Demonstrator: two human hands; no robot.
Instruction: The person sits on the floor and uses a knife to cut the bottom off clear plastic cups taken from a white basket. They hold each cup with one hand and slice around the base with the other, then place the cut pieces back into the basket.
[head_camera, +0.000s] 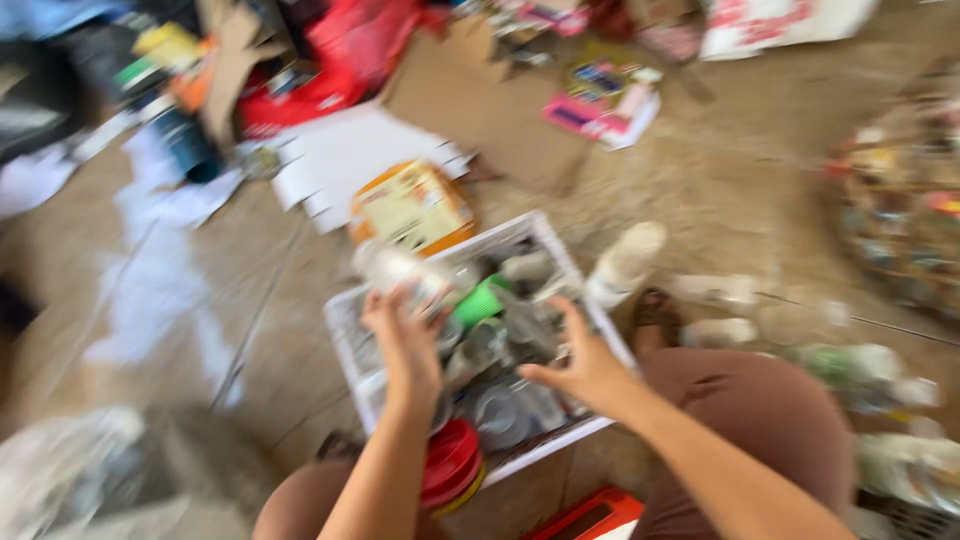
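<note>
The view is blurred by motion. A white plastic crate (345, 335) on the floor holds several clear plastic bottles, one with a green cap (480, 300). My left hand (405, 340) grips a clear bottle (400, 270) with a pale label above the crate's far left corner. My right hand (580, 365) reaches over the crate's right side, fingers spread, touching the bottles there. Whether it holds one I cannot tell.
An orange and yellow box (412, 207) lies just beyond the crate. White paper sheets (350, 155), cardboard (480, 100) and red packaging (330, 60) litter the far floor. More bottles (625, 262) lie right of the crate. A red lid stack (450, 465) sits by my knees.
</note>
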